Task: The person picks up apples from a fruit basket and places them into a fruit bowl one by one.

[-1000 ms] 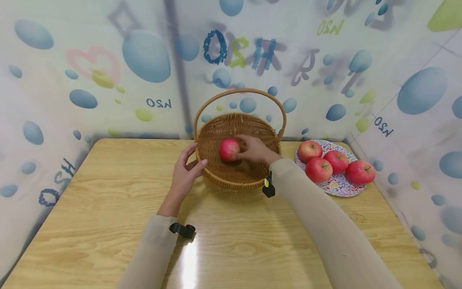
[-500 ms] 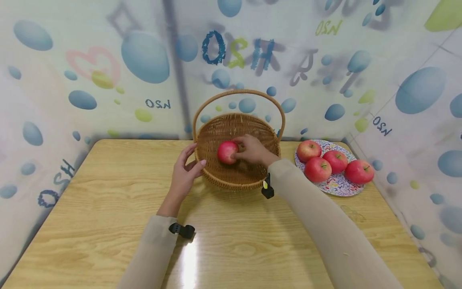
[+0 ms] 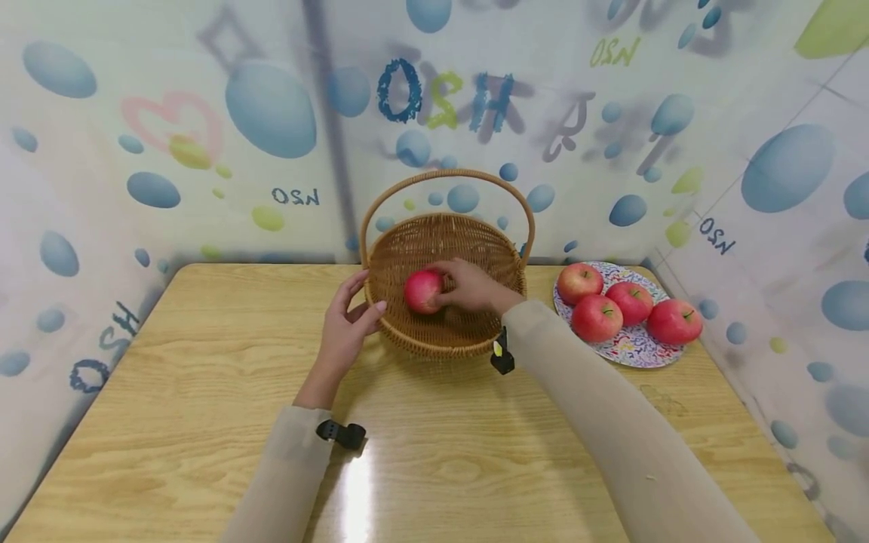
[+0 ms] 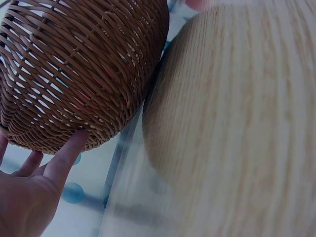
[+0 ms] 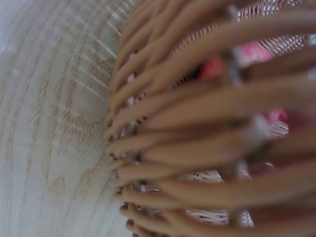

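Inside the round wicker basket point(image 3: 444, 343), near the back of the table, is a red apple point(image 3: 424, 292). My right hand point(image 3: 471, 286) reaches over the basket's right side and pinches this apple between thumb and fingers. My left hand point(image 3: 346, 317) is at the basket's left rim, its fingers and thumb spread and fairly straight against it. From the left wrist, the hand point(image 4: 34, 192) shows with fingertips touching the basket's woven side point(image 4: 84, 69). In the right wrist view, the wicker wall point(image 5: 207, 118) fills much of the frame, red showing through its gaps; the right hand is hidden there.
To the right of the basket, a patterned plate point(image 3: 638, 354) bears several red apples point(image 3: 597, 318). The basket's tall arched handle point(image 3: 448, 173) stands upright. A wall with blue dots rises right behind the wooden table point(image 3: 434, 452).
The right hand and its apple have shifted slightly left and down within the basket. The left hand stays at the rim, and the apples on the plate have not moved.
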Motion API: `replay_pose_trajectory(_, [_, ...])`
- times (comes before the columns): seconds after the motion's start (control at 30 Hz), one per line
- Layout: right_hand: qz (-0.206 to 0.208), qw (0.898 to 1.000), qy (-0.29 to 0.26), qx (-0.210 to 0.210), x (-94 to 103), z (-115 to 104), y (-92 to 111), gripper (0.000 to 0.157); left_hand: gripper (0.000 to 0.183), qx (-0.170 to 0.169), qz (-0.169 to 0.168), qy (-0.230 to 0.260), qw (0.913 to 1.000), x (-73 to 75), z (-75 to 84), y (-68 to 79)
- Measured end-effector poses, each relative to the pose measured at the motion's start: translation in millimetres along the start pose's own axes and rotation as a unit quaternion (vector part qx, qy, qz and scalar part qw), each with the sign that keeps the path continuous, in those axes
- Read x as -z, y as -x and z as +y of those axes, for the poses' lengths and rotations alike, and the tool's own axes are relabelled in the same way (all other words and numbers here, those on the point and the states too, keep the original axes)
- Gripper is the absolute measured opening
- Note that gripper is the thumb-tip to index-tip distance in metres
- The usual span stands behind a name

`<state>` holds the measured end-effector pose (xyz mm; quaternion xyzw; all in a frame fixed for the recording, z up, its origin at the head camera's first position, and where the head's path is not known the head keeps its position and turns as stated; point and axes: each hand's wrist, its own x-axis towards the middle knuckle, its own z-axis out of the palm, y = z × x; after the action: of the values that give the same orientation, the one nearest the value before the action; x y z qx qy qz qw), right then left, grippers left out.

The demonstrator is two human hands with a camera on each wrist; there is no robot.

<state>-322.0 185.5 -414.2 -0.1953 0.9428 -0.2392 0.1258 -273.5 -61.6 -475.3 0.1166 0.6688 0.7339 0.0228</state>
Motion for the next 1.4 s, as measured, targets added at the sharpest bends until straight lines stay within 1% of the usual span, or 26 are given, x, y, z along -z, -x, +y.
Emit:
replay_pose_trajectory(0.13, [-0.018, 0.999, -0.028, 0.009, -2.4, -2, 0, 0.061, 0.062, 0.002, 0.003, -0.002, 1.0, 0.1, 0.7, 0.1])
replay_pose_trajectory(0.27, [-0.035, 0.998, -0.057, 0.011, -4.9, -2, 0, 0.062, 0.062, 0.007, 0.002, 0.002, 1.0, 0.7, 2.0, 0.5])
replay_pose_trajectory(0.4, [-0.036, 0.996, -0.085, 0.013, -6.9, 0, 0, 0.064, 0.064, 0.01, -0.004, 0.01, 0.9999, 0.5, 3.8, 0.9])
replay_pose_trajectory(0.47, [-0.03, 0.995, -0.093, 0.017, -7.4, 1, 1, 0.064, 0.064, 0.009, -0.007, 0.012, 0.9999, 0.5, 4.6, 1.0])
replay_pose_trajectory(0.73, [-0.011, 0.997, -0.061, 0.037, -9.7, 1, 2, 0.06, 0.065, 0.008, -0.007, 0.014, 0.9998, 1.7, 4.1, 0.3])
replay_pose_trajectory(0.9, [-0.005, 0.996, -0.087, 0.037, -10.6, 4, 4, 0.061, 0.065, 0.006, -0.009, 0.015, 0.9998, 0.5, 4.0, 0.7])
replay_pose_trajectory(1.03, [0.01, 0.993, -0.111, 0.035, -9.5, 4, 5, 0.063, 0.064, 0.005, -0.01, 0.013, 0.9999, 0.1, 4.1, 0.2])
replay_pose_trajectory(1.17, [0.035, 0.993, -0.106, 0.037, -8.9, 2, 5, 0.064, 0.064, 0.003, -0.007, 0.012, 0.9999, 0.2, 4.2, -0.2])
replay_pose_trajectory(1.27, [0.045, 0.993, -0.1, 0.033, -9.0, 1, 5, 0.064, 0.064, 0.001, -0.005, 0.012, 0.9999, 0.3, 4.1, 0.4])
replay_pose_trajectory(1.4, [0.06, 0.992, -0.11, 0.027, -8.3, -1, 8, 0.065, 0.064, 0.0, -0.006, 0.01, 0.9999, 0.1, 3.8, 0.7])
